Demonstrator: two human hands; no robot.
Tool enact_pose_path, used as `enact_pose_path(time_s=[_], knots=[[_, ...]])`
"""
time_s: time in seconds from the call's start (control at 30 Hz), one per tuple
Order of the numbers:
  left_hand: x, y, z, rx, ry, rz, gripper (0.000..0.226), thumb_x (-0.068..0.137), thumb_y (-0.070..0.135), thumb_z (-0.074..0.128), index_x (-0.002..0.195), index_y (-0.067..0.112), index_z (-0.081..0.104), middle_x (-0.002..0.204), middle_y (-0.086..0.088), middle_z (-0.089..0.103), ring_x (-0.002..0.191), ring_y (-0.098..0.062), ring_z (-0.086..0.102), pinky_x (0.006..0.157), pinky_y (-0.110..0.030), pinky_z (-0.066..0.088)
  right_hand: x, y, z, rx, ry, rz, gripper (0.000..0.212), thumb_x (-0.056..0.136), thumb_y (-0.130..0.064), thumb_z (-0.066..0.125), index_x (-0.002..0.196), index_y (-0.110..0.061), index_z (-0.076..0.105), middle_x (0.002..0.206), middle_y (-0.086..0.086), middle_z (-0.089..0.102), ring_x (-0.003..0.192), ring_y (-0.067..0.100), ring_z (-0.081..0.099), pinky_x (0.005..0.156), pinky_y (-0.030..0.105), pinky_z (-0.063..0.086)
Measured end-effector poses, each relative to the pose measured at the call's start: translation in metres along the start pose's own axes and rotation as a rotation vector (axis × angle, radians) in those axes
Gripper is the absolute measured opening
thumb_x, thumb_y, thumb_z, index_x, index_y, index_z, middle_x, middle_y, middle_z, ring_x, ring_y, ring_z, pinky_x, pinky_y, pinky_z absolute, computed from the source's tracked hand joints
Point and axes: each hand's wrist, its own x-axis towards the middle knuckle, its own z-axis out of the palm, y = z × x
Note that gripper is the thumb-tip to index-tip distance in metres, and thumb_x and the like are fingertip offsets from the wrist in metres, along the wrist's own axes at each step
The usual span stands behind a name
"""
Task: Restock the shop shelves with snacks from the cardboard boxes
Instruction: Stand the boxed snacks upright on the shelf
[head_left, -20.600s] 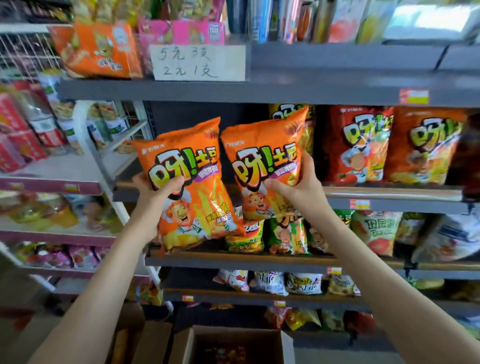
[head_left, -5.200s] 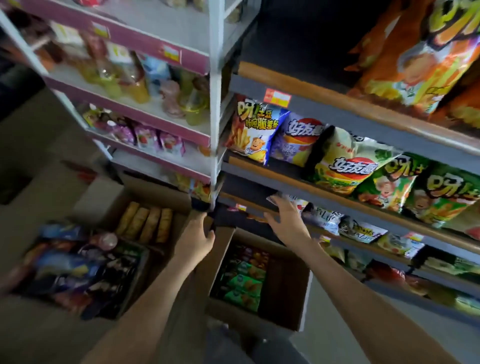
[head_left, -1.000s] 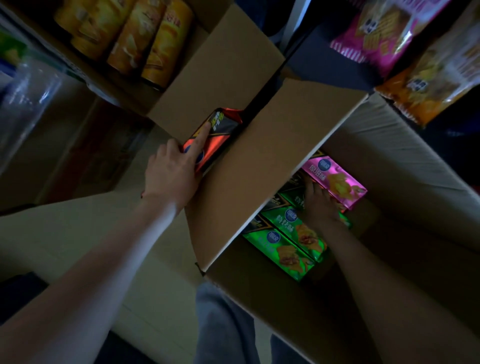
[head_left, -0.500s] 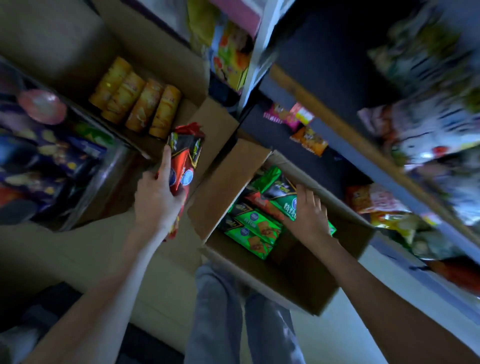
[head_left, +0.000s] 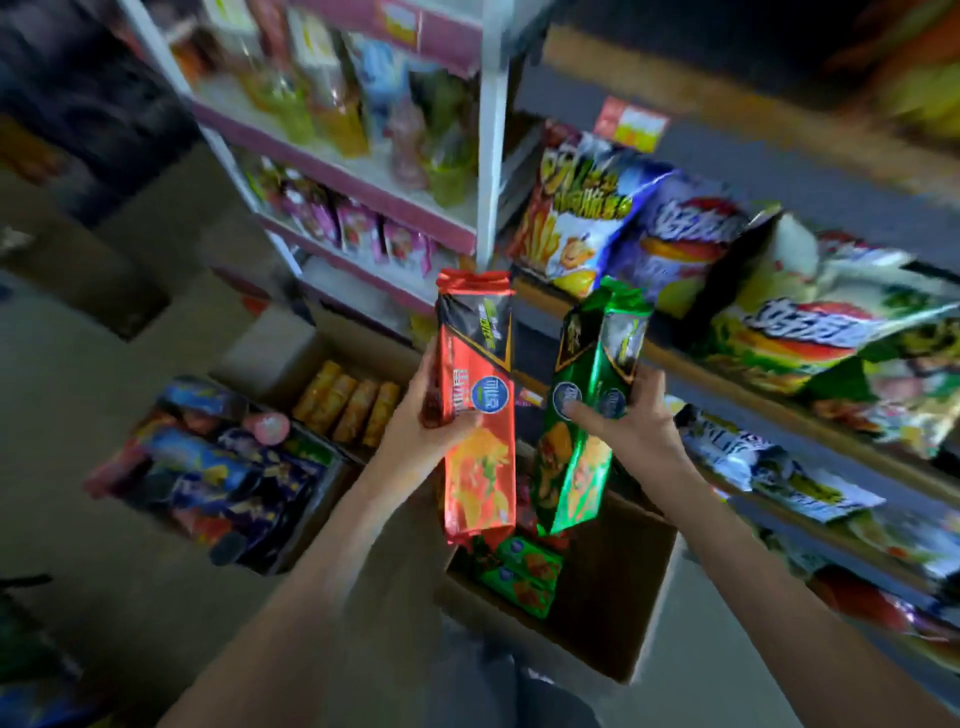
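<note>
front box: open cardboard box (head_left: 613, 618) on the floor right under the hands, with a few green packets (head_left: 519, 577) lying flat against its left wall; there's some red stuff beside them, too blurry to call
back box: second open box (head_left: 270, 358) behind and to the left, with a row of four orange tubes (head_left: 353, 405) side by side
left box: a box full of dark blue and purple packets (head_left: 223, 467), with a pink round thing (head_left: 267, 427) near its far edge
left grip (head_left: 421, 421): wrapped round the middle of a red pack (head_left: 478, 415), thumb across the front, pack standing upright
right grip (head_left: 634, 421): closed round the middle of a green pack (head_left: 587, 405), thumb on the front by the round blue logo, top leaning a bit to the right
where the packs are: side by side above the front box, bottoms nearly touching, tops apart
shelf (head_left: 727, 384): the green pack's top sits just in front of its wooden front edge; chip bags (head_left: 587, 218) are lined up on it
rack (head_left: 488, 156): white, left of the shelf, with drink bottles (head_left: 332, 98) up top and pink packets (head_left: 358, 228) on the level below
</note>
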Motion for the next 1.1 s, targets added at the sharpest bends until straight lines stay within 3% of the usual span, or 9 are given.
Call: enact_pose_path(time_s=[0.2,0.3,0.43,0.5,0.57,0.63,0.8,1.03,1.1], knots=[[-0.015,0.077,0.033,-0.078,-0.053,0.055,0.073,0.081,-0.017,0.059,0.134,0.028,0.039,0.103,0.013,0.07,0.091,-0.001,0.066,0.077,-0.018,0.052,-0.018,-0.063,-0.054,0.468,-0.121,-0.076,0.052,0.073,-0.011,0.08,0.105,-0.014,0.039,0.113,0.015,0.061,0.094,0.023,0.065,0.079,0.037,0.057],[-0.018,0.102,0.044,-0.095,-0.062,0.07,0.067,0.082,-0.012,0.062,0.138,0.019,0.043,0.097,0.01,0.073,0.089,-0.006,0.068,0.079,-0.025,0.056,-0.031,-0.082,-0.071,0.515,-0.192,-0.097,0.08,0.055,-0.031,0.092,0.116,-0.017,0.04,0.12,0.01,0.062,0.105,0.023,0.065,0.086,0.045,0.054],[-0.018,0.133,0.049,-0.102,-0.108,0.068,0.054,0.085,0.001,0.065,0.129,0.027,0.048,0.092,0.011,0.074,0.083,-0.007,0.07,0.068,-0.022,0.055,-0.037,-0.103,-0.089,0.46,-0.193,-0.114,0.085,0.06,-0.043,0.083,0.126,-0.02,0.034,0.131,0.004,0.052,0.11,0.017,0.06,0.083,0.036,0.052],[-0.013,0.148,0.05,-0.089,-0.139,0.083,0.053,0.085,0.004,0.067,0.129,0.03,0.049,0.094,0.013,0.073,0.084,-0.006,0.071,0.066,-0.02,0.054,-0.033,-0.113,-0.096,0.36,-0.155,-0.085,0.116,0.048,-0.06,0.08,0.14,-0.021,0.023,0.144,0.006,0.04,0.127,0.026,0.048,0.097,0.041,0.044],[-0.003,0.163,0.051,-0.056,-0.172,0.101,0.059,0.084,0.007,0.069,0.132,0.034,0.045,0.099,0.013,0.072,0.087,-0.008,0.071,0.069,-0.022,0.055,-0.03,-0.121,-0.1,0.272,-0.143,-0.069,0.14,0.034,-0.078,0.077,0.149,-0.028,0.015,0.147,0.002,0.039,0.129,0.03,0.047,0.095,0.04,0.045],[0.01,0.178,0.049,-0.021,-0.208,0.113,0.068,0.08,0.012,0.073,0.137,0.032,0.042,0.108,0.006,0.07,0.093,-0.014,0.07,0.078,-0.032,0.056,-0.027,-0.13,-0.105,0.309,-0.161,-0.052,0.134,0.036,-0.076,0.079,0.149,-0.033,0.019,0.138,-0.003,0.05,0.117,0.024,0.058,0.092,0.041,0.05],[0.043,0.207,0.029,0.017,-0.304,0.116,0.072,0.079,0.016,0.075,0.141,0.032,0.04,0.115,-0.002,0.069,0.096,-0.022,0.07,0.084,-0.043,0.056,-0.015,-0.158,-0.102,0.565,-0.153,-0.055,0.066,0.073,-0.023,0.079,0.131,-0.01,0.049,0.113,0.008,0.071,0.098,0.024,0.069,0.081,0.04,0.057],[0.094,0.245,0.01,0.008,-0.281,0.15,0.054,0.084,0.016,0.072,0.13,0.033,0.049,0.095,0.006,0.072,0.076,-0.01,0.072,0.065,-0.026,0.057,0.019,-0.202,-0.079,0.643,0.142,-0.009,0.121,0.036,-0.042,0.098,0.138,-0.011,0.043,0.114,0.013,0.069,0.096,0.03,0.07,0.082,0.049,0.058],[0.11,0.257,0.016,-0.027,-0.293,0.141,0.048,0.085,0.016,0.071,0.128,0.026,0.053,0.099,0.0,0.072,0.079,-0.015,0.072,0.068,-0.03,0.058,0.031,-0.212,-0.08,0.654,0.215,0.022,0.116,0.034,-0.048,0.096,0.133,-0.012,0.047,0.116,0.012,0.068,0.099,0.032,0.069,0.086,0.053,0.055]])
